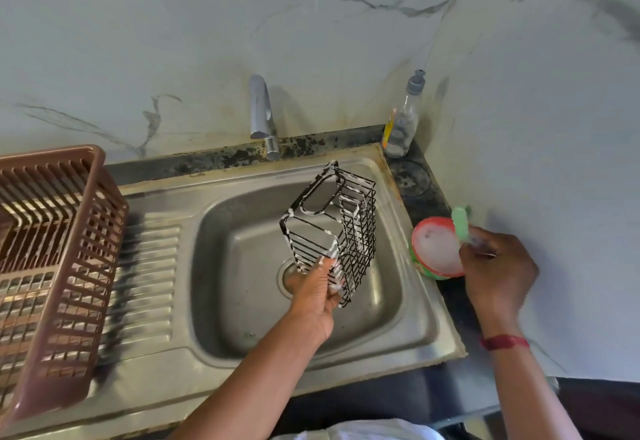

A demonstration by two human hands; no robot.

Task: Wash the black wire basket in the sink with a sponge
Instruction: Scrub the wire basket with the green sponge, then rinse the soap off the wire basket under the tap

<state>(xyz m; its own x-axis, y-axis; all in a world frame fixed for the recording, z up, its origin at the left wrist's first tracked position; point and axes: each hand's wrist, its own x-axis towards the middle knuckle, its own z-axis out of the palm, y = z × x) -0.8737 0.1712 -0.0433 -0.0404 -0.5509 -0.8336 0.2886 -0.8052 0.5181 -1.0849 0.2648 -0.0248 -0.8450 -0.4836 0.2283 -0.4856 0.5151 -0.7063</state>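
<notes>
Over the sink [242, 283] bowl, the left hand [317, 287] curls its fingers round a lower corner of the basket [332, 228], held tilted and clear of the steel. Its wires are streaked with foam, so soaping looks well along and rinsing is left. Just right of the rim the right hand [498, 266] pinches the green sponge [461, 225] at a foamy soap tub [434, 249], likely taking up soap; farther back the tap [263, 117] shows no water, and neither the corner bottle [401, 124] nor the brown rack [52, 231] on the left blocks anything.
</notes>
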